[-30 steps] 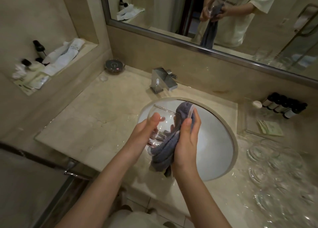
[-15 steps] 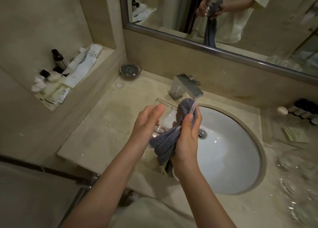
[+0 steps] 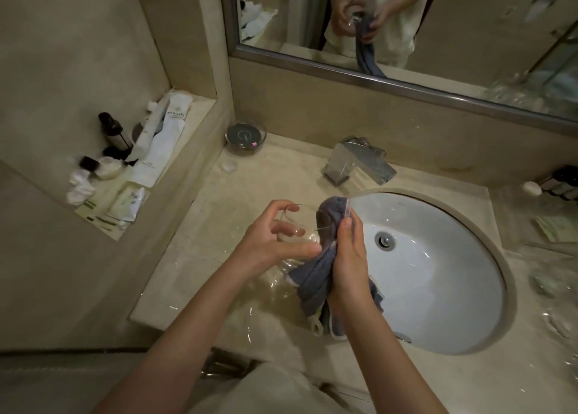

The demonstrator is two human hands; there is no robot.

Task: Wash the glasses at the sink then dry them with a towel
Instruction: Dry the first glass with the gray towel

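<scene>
Left hand [image 3: 275,241]: fingers curled round the glass [image 3: 294,226], steadying it for wiping.
Right hand [image 3: 347,257]: clasps the grey towel [image 3: 316,276] against the rim, just left of the sink [image 3: 488,241].

A beige stone counter [image 3: 219,194] fills the room's middle, taken here as the landmark. Set into its right half is a white oval basin [image 3: 438,288], with a chrome tap [image 3: 359,163] behind it. Above the counter's back edge hangs a metal-framed mirror [image 3: 469,38]. Left of the counter, a recessed stone ledge [image 3: 175,176] holds toiletries [image 3: 156,144]. Walls are beige; light is dim, warm.
</scene>
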